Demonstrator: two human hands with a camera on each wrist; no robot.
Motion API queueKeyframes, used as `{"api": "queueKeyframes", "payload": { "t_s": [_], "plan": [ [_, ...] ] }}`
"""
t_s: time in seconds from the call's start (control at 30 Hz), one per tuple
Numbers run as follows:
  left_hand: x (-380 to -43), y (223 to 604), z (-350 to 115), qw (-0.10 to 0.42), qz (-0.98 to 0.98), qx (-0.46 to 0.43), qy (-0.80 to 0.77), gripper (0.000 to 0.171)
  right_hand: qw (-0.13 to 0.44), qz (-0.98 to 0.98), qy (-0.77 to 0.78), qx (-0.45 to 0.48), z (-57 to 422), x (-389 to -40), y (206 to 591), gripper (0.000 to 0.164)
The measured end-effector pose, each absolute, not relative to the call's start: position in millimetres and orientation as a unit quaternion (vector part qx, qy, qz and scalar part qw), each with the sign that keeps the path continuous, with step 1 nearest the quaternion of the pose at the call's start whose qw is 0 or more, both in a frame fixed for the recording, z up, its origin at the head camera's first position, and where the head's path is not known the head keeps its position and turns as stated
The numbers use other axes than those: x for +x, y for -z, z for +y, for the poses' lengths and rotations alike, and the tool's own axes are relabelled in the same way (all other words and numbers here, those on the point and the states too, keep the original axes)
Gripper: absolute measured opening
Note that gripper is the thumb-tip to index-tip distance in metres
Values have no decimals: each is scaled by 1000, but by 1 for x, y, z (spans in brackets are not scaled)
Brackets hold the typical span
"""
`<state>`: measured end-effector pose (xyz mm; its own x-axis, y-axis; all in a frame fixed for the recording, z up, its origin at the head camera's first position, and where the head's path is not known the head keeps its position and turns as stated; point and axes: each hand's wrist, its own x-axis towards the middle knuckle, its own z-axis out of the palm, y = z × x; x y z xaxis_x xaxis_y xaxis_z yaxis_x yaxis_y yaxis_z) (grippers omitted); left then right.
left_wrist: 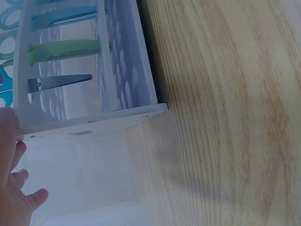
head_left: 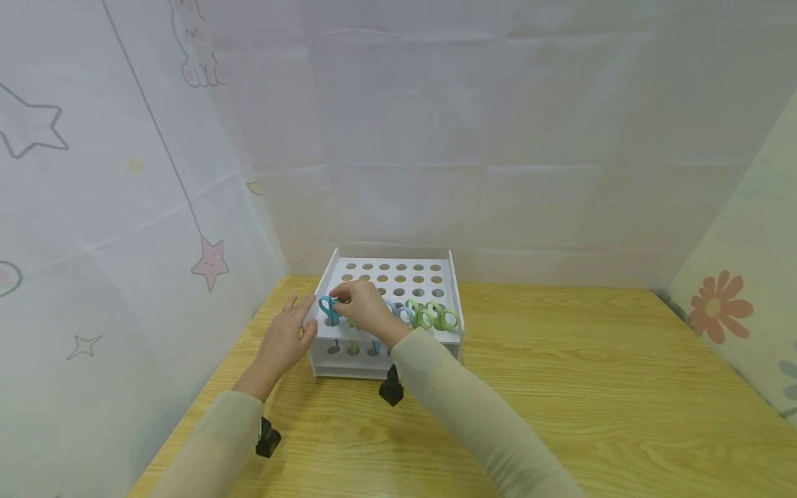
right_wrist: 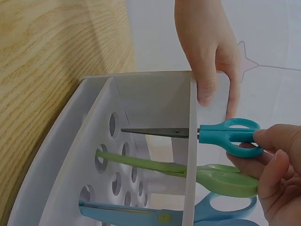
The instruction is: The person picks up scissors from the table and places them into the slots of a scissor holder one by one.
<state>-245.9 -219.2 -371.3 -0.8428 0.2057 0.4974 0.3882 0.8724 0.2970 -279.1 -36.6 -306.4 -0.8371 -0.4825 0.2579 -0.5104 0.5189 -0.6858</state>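
Near the front left corner of a white rack [head_left: 456, 297] with rows of round holes, my right hand [head_left: 367, 308] pinches the handle loop of teal scissors [right_wrist: 221, 133]. Their blades point down through a hole in the upper panel, the tip close to a hole in the lower panel. My left hand [head_left: 283, 339] grips the rack's left side wall, thumb on the inner side and fingers outside. Beside the teal pair, green scissors [right_wrist: 225, 181] and light blue scissors [right_wrist: 141, 216] stand in the front row, partly covered by my right hand in the head view.
More green scissors [head_left: 442, 317] stand at the right end of the same row. The rack is on a wood-grain table [head_left: 560, 373], near the printed cloth [head_left: 398, 138] hanging behind it and another cloth [head_left: 93, 277] on the left.
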Motion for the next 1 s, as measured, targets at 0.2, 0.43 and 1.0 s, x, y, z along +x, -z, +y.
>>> {"api": "queueKeyframes", "payload": {
  "t_s": [0.2, 0.43, 1.0],
  "plan": [
    [-246, 371, -219, 225, -942, -153, 196, 49, 32, -886, -359, 292, -38, -280, 304, 18],
    [-246, 371, -219, 232, -939, -159, 198, 49, 31, -888, -358, 287, -41, -280, 304, 19],
    [-244, 369, -219, 230, -939, -161, 201, 49, 42, -894, -344, 283, -50, -278, 311, 14]
  ]
}}
